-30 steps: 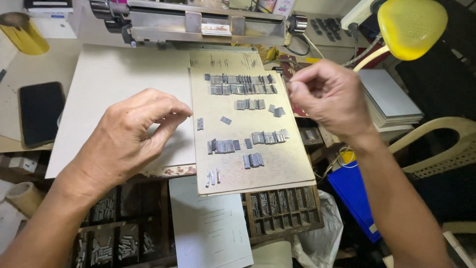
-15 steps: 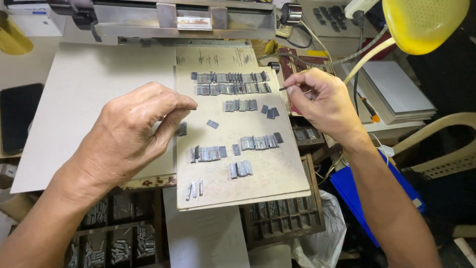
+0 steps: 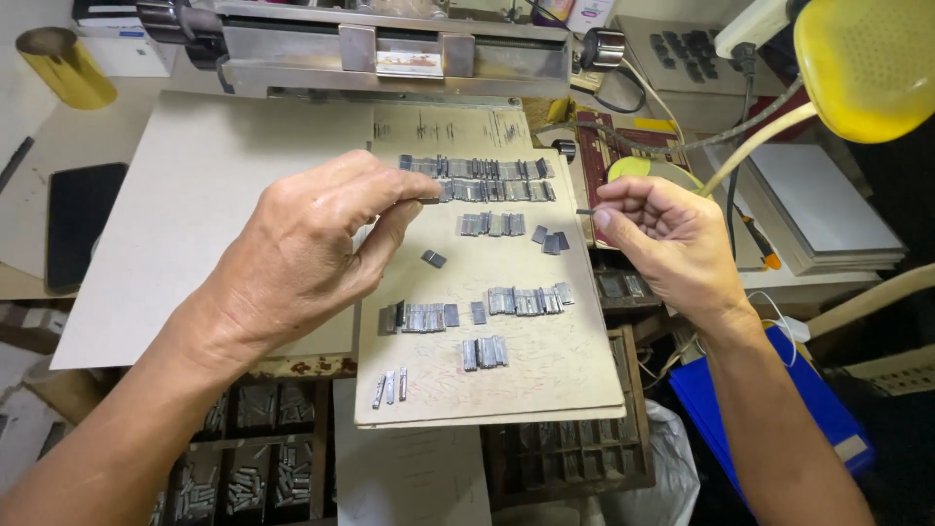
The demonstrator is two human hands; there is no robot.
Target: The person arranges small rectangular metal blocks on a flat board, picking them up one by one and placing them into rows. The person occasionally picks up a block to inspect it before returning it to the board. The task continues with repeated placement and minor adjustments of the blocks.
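My left hand [image 3: 312,244] hovers over the left side of a tan cardboard sheet [image 3: 555,360], its thumb and fingers pinched on a small dark metal type piece [image 3: 430,201]. At the sheet's right edge my right hand [image 3: 662,239] is curled, pinching a thin grey metal piece [image 3: 583,211] between thumb and forefinger. Several rows of small grey metal type pieces [image 3: 477,178] lie on the sheet, with shorter groups [image 3: 531,300] lower down and one loose piece [image 3: 433,258] near my left fingers.
A grey metal machine [image 3: 390,49] runs along the back. A larger pale board [image 3: 185,214] lies left, beside a black phone [image 3: 83,224] and a gold roll [image 3: 66,68]. A yellow lamp [image 3: 862,63] hangs at right. Wooden type trays [image 3: 575,453] sit below.
My right hand has drawn down and back from the top rows to the sheet's right edge. My left hand has stayed over the sheet's left side, its fingertips now pinching a piece.
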